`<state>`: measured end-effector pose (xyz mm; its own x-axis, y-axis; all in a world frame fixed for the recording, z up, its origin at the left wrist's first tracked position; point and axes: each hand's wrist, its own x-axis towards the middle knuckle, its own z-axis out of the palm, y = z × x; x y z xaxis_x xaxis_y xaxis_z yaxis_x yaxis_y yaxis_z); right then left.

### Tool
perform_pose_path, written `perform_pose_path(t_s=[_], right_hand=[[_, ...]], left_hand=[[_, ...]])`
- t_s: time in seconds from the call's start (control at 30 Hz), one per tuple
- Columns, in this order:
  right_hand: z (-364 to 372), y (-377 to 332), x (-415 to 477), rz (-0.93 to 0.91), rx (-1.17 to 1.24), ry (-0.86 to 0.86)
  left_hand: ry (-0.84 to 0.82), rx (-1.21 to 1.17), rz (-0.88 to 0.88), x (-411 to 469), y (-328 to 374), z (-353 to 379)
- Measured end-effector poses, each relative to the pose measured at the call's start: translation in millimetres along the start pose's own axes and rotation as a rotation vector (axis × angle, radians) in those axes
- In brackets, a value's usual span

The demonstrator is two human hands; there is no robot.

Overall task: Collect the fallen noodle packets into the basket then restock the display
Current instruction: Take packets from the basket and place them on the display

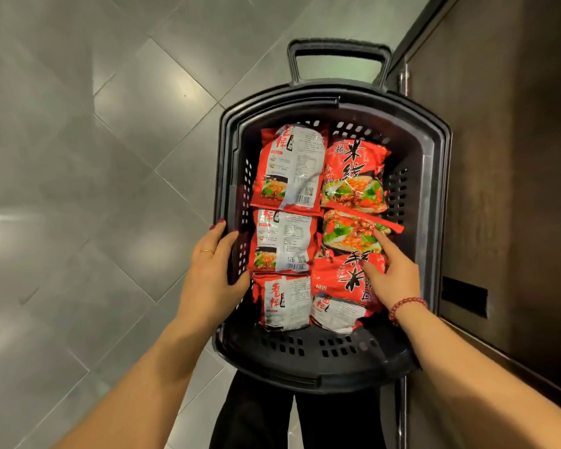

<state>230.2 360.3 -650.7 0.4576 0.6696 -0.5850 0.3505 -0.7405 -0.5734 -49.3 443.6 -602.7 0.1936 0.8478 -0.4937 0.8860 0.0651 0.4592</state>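
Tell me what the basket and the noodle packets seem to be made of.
Basket: likely moulded black plastic, matte, judging by its slotted walls and rounded rim. Noodle packets: apparently thin glossy plastic film, printed red and white; it wrinkles and catches light.

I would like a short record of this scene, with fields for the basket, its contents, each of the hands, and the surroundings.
container: black plastic basket, handle at its far end
contents: red noodle packets, about seven visible, in two columns; left column lies back side up
hands: left hand grips the basket's left rim; right hand touches a right-column packet with straight fingers
surroundings: grey tiled floor; dark cabinet on the right
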Motion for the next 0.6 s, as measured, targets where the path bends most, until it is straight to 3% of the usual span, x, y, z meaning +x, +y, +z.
perform_pose_path(t_s=[0.2,0.27,0.33,0.43,0.5,0.6], right_hand=[[-38.0,-9.9,-5.8,-0.099,-0.086,0.064],[-57.1,-24.7,-4.2,-0.175,-0.047,-0.068],[-75.2,-48.3,-3.8,-0.223,0.054,-0.311],[-89.7,-85.6,1.9,-0.292,0.054,-0.644],[-88.1,-105.2,8.3,-0.365,0.001,-0.736],[-77.3,-119.3,16.2,-0.445,-0.037,-0.744]], left_hand=[[-0.049,-0.108,0.028,-3.4,22.5,-10.2],[-0.055,-0.174,0.121,-1.6,32.9,-13.8],[-0.107,-0.283,0.169,4.1,42.8,-16.1],[-0.335,-0.528,0.103,19.1,60.7,-21.0],[-0.514,-0.613,0.020,29.1,73.7,-24.0],[-0.708,-0.739,-0.091,38.2,85.9,-23.5]])
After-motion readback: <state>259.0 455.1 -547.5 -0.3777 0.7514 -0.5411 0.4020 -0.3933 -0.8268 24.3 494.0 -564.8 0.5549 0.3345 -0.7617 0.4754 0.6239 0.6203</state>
